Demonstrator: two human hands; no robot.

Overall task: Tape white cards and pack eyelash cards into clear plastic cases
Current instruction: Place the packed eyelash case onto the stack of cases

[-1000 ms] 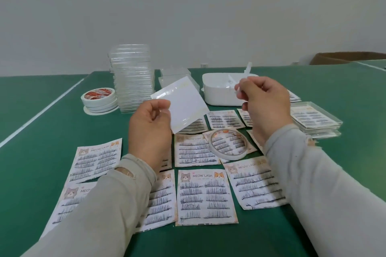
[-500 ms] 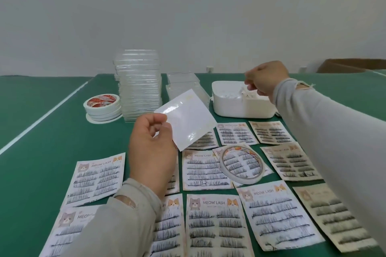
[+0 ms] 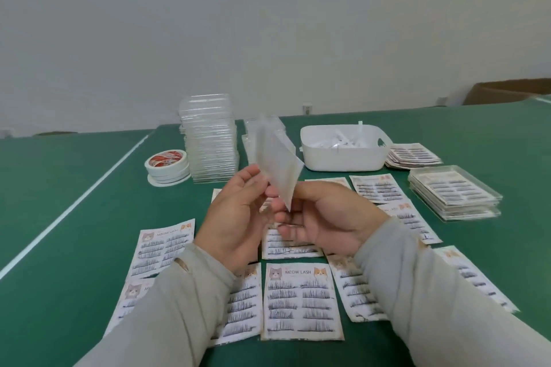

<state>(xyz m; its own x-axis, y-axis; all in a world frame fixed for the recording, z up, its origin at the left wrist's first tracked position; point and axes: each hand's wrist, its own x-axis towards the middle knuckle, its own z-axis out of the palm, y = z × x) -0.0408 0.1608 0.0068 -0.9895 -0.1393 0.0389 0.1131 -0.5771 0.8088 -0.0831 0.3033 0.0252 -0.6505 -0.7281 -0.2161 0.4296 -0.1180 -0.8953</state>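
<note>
A white card (image 3: 280, 162), blurred and tilted edge-on, is held up between my hands over the middle of the green table (image 3: 74, 188). My left hand (image 3: 235, 217) pinches its lower left edge with thumb and fingertips. My right hand (image 3: 325, 217), palm up, touches the card's lower corner with thumb and forefinger. Several "MEOW LASH" eyelash cards (image 3: 301, 301) lie flat on the table under and around my hands. A tall stack of clear plastic cases (image 3: 208, 140) stands behind on the left.
Rolls of tape (image 3: 167, 164) sit left of the case stack. A white bin (image 3: 343, 155) holding paper strips stands at the back, a pile of eyelash cards (image 3: 413, 155) beside it. Packed cases (image 3: 453, 194) are stacked at right. A cardboard box (image 3: 507, 92) is far right.
My right hand came back from the white bin to the card in front of me. The card has turned from face-on to nearly edge-on, and my left hand rose slightly with it.
</note>
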